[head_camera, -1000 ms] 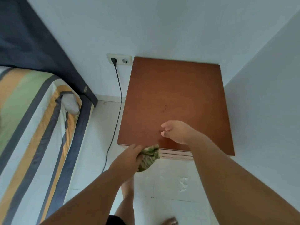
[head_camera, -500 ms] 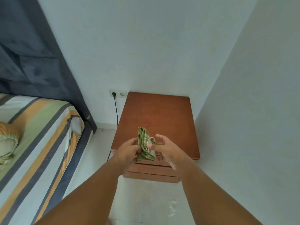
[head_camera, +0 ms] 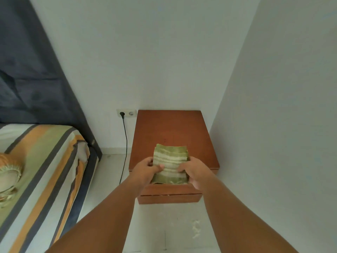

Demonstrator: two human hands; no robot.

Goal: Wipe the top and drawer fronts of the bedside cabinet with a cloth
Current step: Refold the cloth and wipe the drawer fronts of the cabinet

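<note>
The fingers (head_camera: 160, 167) of both hands are curled in on the cloth (head_camera: 170, 161). Each thumb lies pressed across its upper face, the left coming in from nine o'clock and the right from three, while the other fingers are tucked underneath where I can't see them. So the left hand (head_camera: 145, 171) grips the cloth's left edge and the right hand (head_camera: 194, 173) its right edge, with the green and cream striped fabric spread flat between them. Both bare forearms run back towards six o'clock.

The cloth is held over the near edge of the cabinet (head_camera: 169, 128), hiding the front strip of its top and part of the upper drawer. Whether it touches the wood I can't tell from here. The cabinet is reddish brown and pushed into the corner where two pale walls meet. Below the hands two drawer fronts (head_camera: 169, 197) show, one above the other, with a thin gap between.

At eleven o'clock from the cloth a double socket (head_camera: 127, 113) sits on the wall just beside the cabinet's back corner, a black plug in its left outlet. Its cable (head_camera: 125, 143) hangs down towards the pale floor (head_camera: 164, 229). Out at nine o'clock lies a bed (head_camera: 45, 170) with a cover striped in orange, green, grey and white. A round cushion (head_camera: 7, 175) rests on it at the edge of view, and dark blue fabric (head_camera: 32, 79) rises behind it
</note>
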